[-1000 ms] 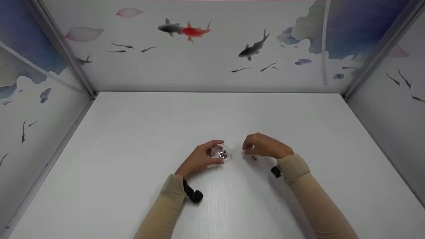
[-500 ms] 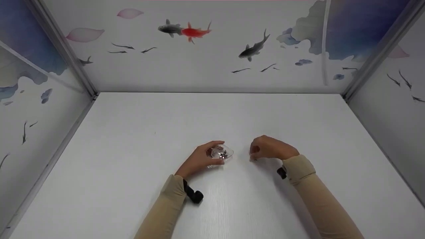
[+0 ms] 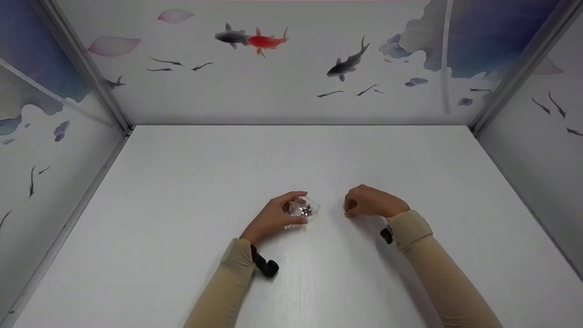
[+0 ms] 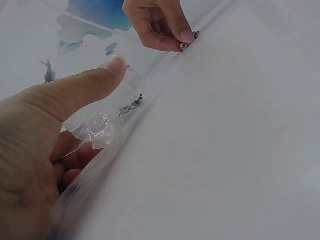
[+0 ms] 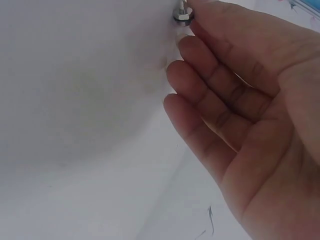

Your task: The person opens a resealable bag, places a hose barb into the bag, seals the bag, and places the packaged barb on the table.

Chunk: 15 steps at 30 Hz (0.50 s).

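Note:
A small clear plastic bag [image 3: 314,207] sits in the curl of my left hand [image 3: 270,217], thumb on the near side and fingers on the far side. Shiny metal pieces [image 4: 131,106] lie clustered inside it, their shapes blurred. To the right, my right hand [image 3: 374,202] pinches a small metal screw [image 5: 183,17] between thumb and index finger, close over the table. Its rounded head shows in the right wrist view, while the other fingers curl loosely below. In the left wrist view, metal shows on both sides of the pinching thumb tip.
The white tabletop [image 3: 291,159] runs back to a wall [image 3: 291,91] painted with fish. Side panels with metal corner posts [image 3: 98,77] flank it. A black wrist camera [image 3: 268,269] hangs at the left cuff, another [image 3: 386,235] at the right.
My right hand has shifted right and slightly nearer, and now pinches a screw. Small metal pieces seen on the table beside it earlier no longer show. The left hand keeps its hold on the bag.

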Tool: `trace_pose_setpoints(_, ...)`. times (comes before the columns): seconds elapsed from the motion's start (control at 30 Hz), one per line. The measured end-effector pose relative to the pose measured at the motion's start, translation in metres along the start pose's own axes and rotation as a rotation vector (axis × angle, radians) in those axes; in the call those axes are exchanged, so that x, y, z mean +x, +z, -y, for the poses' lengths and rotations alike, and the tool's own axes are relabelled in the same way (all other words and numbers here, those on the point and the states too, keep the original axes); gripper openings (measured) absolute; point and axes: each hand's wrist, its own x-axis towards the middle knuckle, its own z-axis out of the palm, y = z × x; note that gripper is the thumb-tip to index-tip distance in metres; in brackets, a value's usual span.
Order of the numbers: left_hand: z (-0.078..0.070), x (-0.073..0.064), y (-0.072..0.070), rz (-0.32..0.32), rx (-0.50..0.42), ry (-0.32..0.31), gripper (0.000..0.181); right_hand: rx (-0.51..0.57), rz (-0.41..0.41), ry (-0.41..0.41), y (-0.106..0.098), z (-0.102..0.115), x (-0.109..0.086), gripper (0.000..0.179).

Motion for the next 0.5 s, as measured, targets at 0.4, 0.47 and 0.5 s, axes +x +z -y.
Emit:
trace_pose_setpoints(0.4, 0.0004, -0.0002, 0.0001, 0.0, 0.011, 0.002, 0.068, -0.018, 0.001, -0.008, -0.0002, 0.0001, -0.0004, 0.007)
trace_pose_setpoints(0.47, 0.0005, -0.0004, 0.0, 0.001, 0.017, 0.001, 0.068, -0.019, -0.001, -0.017, -0.0005, 0.0003, -0.0005, 0.007)
trace_pose_setpoints(0.5, 0.0005, -0.0003, 0.0001, 0.001, 0.019, -0.001, 0.068, -0.021, -0.002, -0.026, -0.0008, 0.0003, -0.0006, 0.007)
